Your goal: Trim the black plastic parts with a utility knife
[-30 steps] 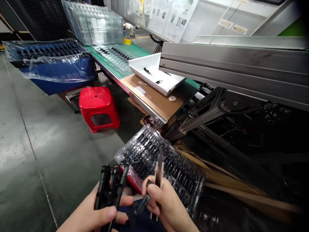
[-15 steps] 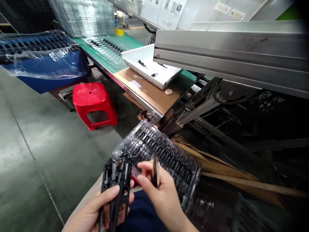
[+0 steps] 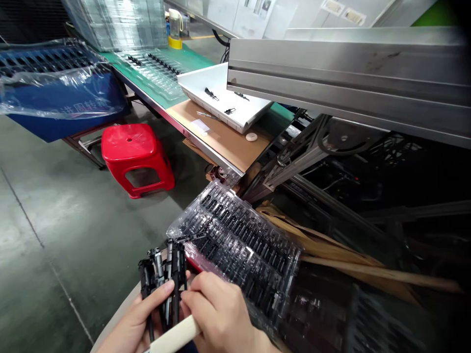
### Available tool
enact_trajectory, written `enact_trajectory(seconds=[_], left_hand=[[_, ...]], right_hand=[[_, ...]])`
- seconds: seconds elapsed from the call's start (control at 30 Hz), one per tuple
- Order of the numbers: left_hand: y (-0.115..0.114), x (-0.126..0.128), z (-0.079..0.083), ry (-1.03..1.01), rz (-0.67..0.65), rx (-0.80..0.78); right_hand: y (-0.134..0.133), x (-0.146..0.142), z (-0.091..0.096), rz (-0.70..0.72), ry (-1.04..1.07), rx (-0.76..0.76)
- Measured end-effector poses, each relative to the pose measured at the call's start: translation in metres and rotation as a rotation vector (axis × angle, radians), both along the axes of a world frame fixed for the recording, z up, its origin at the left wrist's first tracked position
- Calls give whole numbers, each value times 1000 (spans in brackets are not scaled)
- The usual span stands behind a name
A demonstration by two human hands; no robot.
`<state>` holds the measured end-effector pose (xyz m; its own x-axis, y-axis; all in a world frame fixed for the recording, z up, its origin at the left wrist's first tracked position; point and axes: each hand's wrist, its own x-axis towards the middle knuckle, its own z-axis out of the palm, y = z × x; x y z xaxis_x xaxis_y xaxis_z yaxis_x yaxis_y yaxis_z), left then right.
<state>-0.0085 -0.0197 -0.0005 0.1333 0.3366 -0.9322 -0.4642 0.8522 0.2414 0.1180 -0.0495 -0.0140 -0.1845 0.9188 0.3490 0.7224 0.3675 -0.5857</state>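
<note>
Right hand (image 3: 221,314) dropped onto bundle, fingers curled | left hand (image 3: 138,318) grips slim black plastic parts (image 3: 164,279) | clear blister tray (image 3: 239,245) at 2 o'clock | writing unreadable

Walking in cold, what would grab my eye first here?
Probably the bright red plastic stool on the grey floor at left. Next, both hands at bottom centre: the left hand grips a bundle of black plastic parts, beside a clear blister tray full of them.
</note>
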Motion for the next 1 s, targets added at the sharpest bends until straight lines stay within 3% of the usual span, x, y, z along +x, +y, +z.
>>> enact_trajectory(seconds=[0.1,0.23,0.3,0.37,0.43,0.5,0.63,0.73,0.87,1.0], left_hand=[[-3,-4,-13,6,-53,33],[-5,-8,-24,111,-92,63],[-3,-13,-28,140,-69,69],[2,-20,-31,180,-32,85],[9,-30,-32,221,25,120],[16,-40,-33,248,80,158],[22,-53,-32,246,111,173],[18,-51,-27,229,94,134],[13,-41,-14,192,70,20],[14,-40,-5,178,88,-39]], right_hand=[[-1,-11,-14,16,-80,117],[-1,-21,-27,3,8,175],[-1,-22,-33,7,104,59],[-2,-21,-44,-10,177,-180],[-2,-16,-63,-58,181,-408],[-1,-11,-88,-111,131,-528],[16,-9,-141,-173,30,-627],[42,-19,-167,-193,-53,-679],[70,-37,-183,-156,-113,-737],[78,-39,-180,-165,-44,-770]])
